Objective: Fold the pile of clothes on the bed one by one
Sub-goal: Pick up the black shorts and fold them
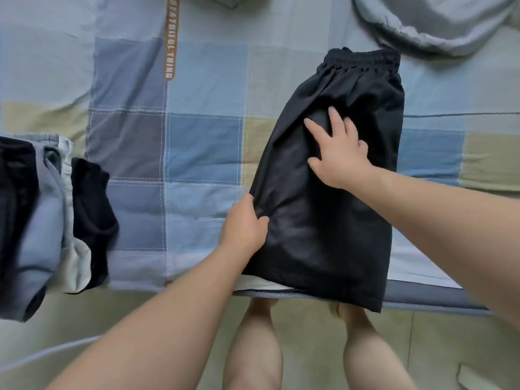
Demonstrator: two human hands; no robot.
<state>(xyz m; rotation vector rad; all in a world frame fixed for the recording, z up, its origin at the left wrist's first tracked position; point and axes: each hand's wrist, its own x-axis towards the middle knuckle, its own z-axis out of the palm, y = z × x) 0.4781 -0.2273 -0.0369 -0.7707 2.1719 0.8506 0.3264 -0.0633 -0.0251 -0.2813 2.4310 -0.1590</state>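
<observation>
Black shorts [323, 226] lie folded lengthwise on the bed, elastic waistband at the far end, hem hanging a little over the near edge. My right hand [336, 149] presses flat on the middle of the shorts with fingers spread. At the left edge of the shorts, my left hand [244, 225] pinches the fabric, thumb on top. A pile of clothes [42, 220], black, light blue and pale pieces, sits at the left near the bed's edge.
The bed is covered by a checked sheet [197, 136] in blue and tan squares. A grey quilt [439, 21] is bunched at the far right. Below the bed edge are my bare legs [253, 356] and the tiled floor.
</observation>
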